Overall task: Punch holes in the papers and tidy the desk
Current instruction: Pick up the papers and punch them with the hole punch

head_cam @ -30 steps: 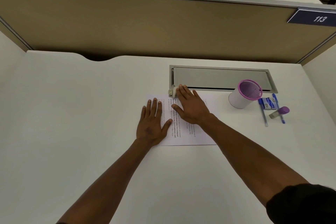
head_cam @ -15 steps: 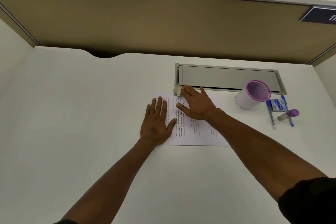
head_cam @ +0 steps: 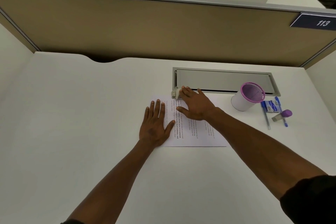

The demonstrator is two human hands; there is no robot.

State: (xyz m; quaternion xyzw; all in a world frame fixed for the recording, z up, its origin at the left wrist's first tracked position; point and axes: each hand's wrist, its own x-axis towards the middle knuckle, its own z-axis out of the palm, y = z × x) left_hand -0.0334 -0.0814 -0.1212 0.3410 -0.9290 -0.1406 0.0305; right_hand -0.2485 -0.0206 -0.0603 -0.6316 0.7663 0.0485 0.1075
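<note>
My left hand [head_cam: 154, 125] lies flat on the left part of the paper [head_cam: 190, 129], with the fingers straight and a little spread, and the thumb pointing to the right. It holds nothing; it only presses the sheet down on the desk [head_cam: 72, 132]. My right hand [head_cam: 196, 105] is also flat, with straight fingers that reach forward and to the left. Its fingertips rest on top of the small white hole punch [head_cam: 176, 93], which sits at the far edge of the paper, near the far left corner. I do not curl the fingers around the punch; they press on it from above. Most of the punch is hidden under my fingers, so I cannot tell its exact direction.

The paper lies in the middle of the desk, close to the grey cable flap [head_cam: 223, 81]. Its long axis goes left to right in front of me, and the printed lines run away from me, so the text is turned sideways.

To the right, well apart from the paper, stands a white pen cup [head_cam: 243, 102] with a purple rim. Just beside it lie blue pens [head_cam: 265, 114], a small blue box [head_cam: 271, 106] and a glue stick [head_cam: 281, 115] with a purple cap.
</note>
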